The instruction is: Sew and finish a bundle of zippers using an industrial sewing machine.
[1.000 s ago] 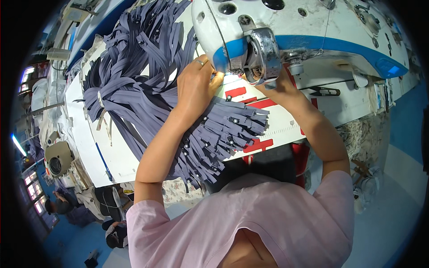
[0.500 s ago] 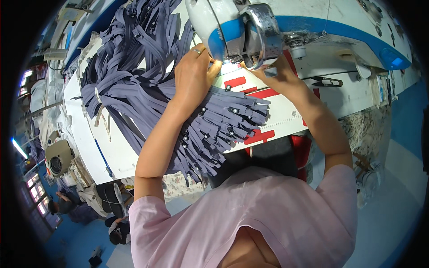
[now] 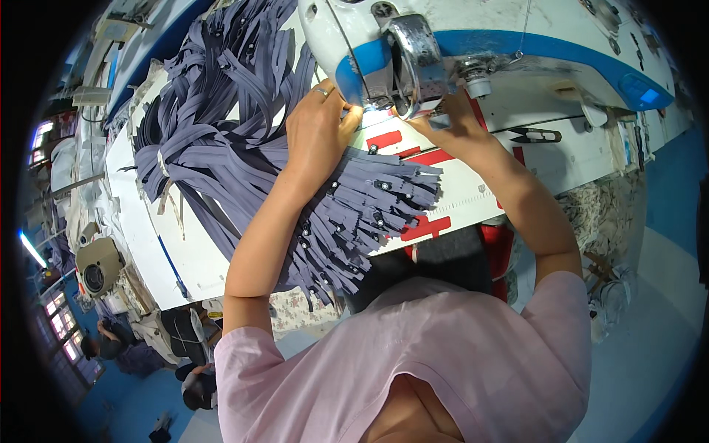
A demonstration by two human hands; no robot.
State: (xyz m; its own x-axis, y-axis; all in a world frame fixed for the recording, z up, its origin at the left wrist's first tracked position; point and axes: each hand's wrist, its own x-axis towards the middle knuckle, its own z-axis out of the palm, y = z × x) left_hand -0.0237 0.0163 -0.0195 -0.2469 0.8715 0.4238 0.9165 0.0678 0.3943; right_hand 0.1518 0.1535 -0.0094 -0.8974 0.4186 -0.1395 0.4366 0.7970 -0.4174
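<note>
Both my hands work close to the lit needle area of a white and blue sewing machine [image 3: 473, 48]. My left hand [image 3: 317, 133], a ring on one finger, is closed with thumb and fingertips together just left of the needle. From the other side, my right hand [image 3: 459, 134] reaches in with bent fingers, partly behind the machine's metal part [image 3: 419, 63]. Whatever the fingertips hold is too small and hidden to name. Under and beside my left forearm spreads a big tied bundle of grey-purple zippers [image 3: 221, 159], their sliders showing near the cut ends.
Thread snips [image 3: 536, 136] lie on the white table [image 3: 473, 203] at right. Red tape pieces [image 3: 426, 228] mark the tabletop. A blue pen [image 3: 171, 262] rests at the left edge. Patterned cloth [image 3: 602, 221] hangs at right. Other people [image 3: 111, 343] sit far off at lower left.
The machine and tabletop sit slightly further left in the picture. Both hands stay beside the needle, with only slight finger movement. The zipper bundle lies as before.
</note>
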